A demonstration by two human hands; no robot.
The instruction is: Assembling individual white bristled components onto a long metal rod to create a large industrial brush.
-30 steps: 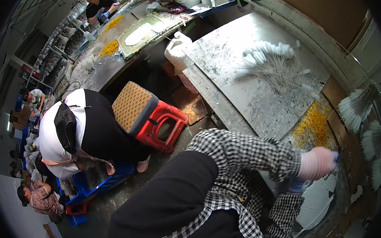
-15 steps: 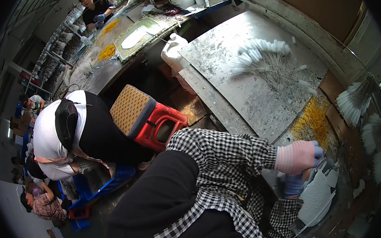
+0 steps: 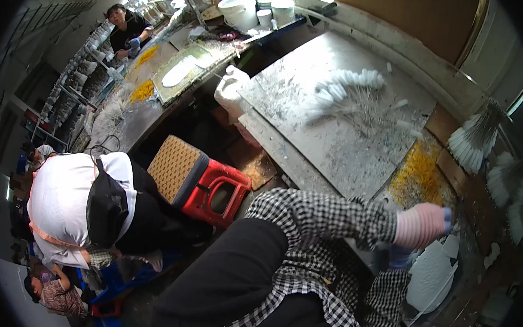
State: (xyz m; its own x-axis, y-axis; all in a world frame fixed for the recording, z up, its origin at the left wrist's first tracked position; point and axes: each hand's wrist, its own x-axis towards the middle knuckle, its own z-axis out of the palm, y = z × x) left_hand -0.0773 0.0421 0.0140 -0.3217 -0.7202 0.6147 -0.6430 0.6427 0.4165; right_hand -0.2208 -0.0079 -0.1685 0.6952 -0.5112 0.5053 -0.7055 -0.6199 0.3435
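Head view: I have the gloved left hand (image 3: 421,226) back toward me, level with the lower corner of the bench (image 3: 290,73), and the right hand (image 3: 400,258) directly below it, partly covered. Finger opening: I cannot tell for either hand, and no held object shows.

Position of nearby items: a white slab (image 3: 429,281) lies just beside the right hand; a loose white fragment (image 3: 451,246) sits at the slab's upper edge; a heap of yellow loops (image 3: 419,176) lies just above the left hand.

Caution 1: The slab may shift or chip if a wrist or the checked sleeve (image 3: 337,212) presses its edge. Cause: close working clearance.

Caution 2: Loops may scatter or snag if the left hand sweeps upward. Cause: a loose, unconfined heap.

Caution 3: The white-tipped rods (image 3: 344,87), farther up the bench, may tangle if dragged. Cause: crossed, thin stems.

Caution 4: I could miss a slip. Cause: blur, and the left hand blocking my line of sight.
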